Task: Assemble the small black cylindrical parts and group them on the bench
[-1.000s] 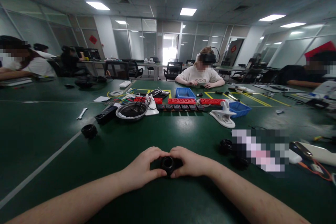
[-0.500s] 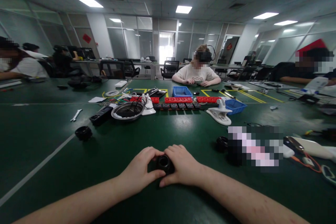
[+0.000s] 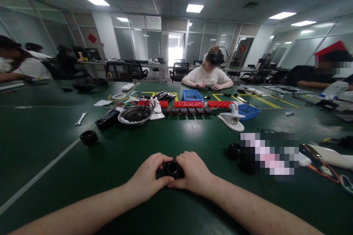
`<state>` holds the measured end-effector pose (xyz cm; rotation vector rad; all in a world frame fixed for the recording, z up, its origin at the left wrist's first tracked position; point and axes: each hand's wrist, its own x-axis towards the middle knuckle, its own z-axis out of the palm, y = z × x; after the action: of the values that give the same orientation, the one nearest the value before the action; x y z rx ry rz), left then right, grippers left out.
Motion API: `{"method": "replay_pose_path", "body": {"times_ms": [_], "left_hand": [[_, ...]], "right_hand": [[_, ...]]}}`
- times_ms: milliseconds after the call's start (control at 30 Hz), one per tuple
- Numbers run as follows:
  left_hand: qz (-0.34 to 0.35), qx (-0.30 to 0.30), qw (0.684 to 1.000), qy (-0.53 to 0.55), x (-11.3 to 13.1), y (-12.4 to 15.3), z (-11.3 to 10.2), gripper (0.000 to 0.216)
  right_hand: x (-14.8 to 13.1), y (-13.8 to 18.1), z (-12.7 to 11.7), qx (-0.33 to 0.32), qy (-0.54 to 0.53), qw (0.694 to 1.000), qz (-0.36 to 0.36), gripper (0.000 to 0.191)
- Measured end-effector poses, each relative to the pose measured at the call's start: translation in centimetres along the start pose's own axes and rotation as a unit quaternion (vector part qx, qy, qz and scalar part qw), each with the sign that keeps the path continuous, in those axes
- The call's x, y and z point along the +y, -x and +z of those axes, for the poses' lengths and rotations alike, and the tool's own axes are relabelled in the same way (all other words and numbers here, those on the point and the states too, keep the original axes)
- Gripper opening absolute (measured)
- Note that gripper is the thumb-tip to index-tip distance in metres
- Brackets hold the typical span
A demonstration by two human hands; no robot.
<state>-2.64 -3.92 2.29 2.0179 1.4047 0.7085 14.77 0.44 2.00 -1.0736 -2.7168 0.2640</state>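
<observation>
At the near middle of the green table, a short black cylindrical part [image 3: 172, 167] with a round hole in its top stands between my hands. My left hand [image 3: 151, 174] grips it from the left, finger and thumb curved around its side. From the right, my right hand [image 3: 191, 170] wraps its fingers and thumb around the same part. The two thumbs meet at its near side, and the fingers hide some of its wall. Two similar black parts lie apart from my hands, a ribbed one [image 3: 89, 138] to the left and another [image 3: 234, 151] to the right.
Farther back lie a wrench [image 3: 81, 119], a metal bowl [image 3: 135, 116], red socket strips [image 3: 188, 104], blue bins [image 3: 192, 95] and a white clip stand [image 3: 232, 119]. Cables and a pale device [image 3: 328, 154] sit at right. Across the table sits a person [image 3: 207, 73] in a headset.
My right thumb has moved up toward the left thumb at the part's near side. The black part stays between both hands. The view has shifted slightly.
</observation>
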Motion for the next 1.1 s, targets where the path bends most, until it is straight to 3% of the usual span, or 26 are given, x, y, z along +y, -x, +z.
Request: {"method": "replay_pose_path", "body": {"times_ms": [167, 367, 500, 700, 833, 967, 1100], "left_hand": [[0.040, -0.029, 0.999, 0.005, -0.2, -0.1, -0.5, 0.037], [0.088, -0.085, 0.992, 0.017, -0.6, -0.4, -1.2, 0.040], [0.065, -0.066, 0.996, 0.019, -0.5, -0.3, -0.8, 0.040], [0.016, -0.004, 1.000, 0.002, 0.0, -0.1, -0.2, 0.033], [0.044, -0.017, 0.999, 0.000, -0.3, -0.2, -0.5, 0.035], [0.077, -0.032, 0.997, 0.006, -0.8, -0.3, -0.9, 0.039], [0.064, -0.025, 0.998, 0.001, -0.5, -0.3, -0.8, 0.038]], "right_hand": [[0.3, 0.1, -0.4, -0.018, -0.031, 0.999, -0.017, 0.059], [2.3, -0.4, -1.2, -0.110, -0.147, 0.979, -0.085, 0.038], [1.7, -0.5, -0.7, -0.079, -0.120, 0.988, -0.056, 0.040], [-0.4, 0.0, 0.2, -0.010, -0.001, 1.000, 0.021, 0.060], [0.4, 0.1, -0.5, -0.020, -0.037, 0.999, -0.027, 0.062], [2.1, -0.2, -1.0, -0.081, -0.114, 0.987, -0.083, 0.044], [2.2, -0.5, -0.4, -0.075, -0.116, 0.988, -0.063, 0.040]]}}
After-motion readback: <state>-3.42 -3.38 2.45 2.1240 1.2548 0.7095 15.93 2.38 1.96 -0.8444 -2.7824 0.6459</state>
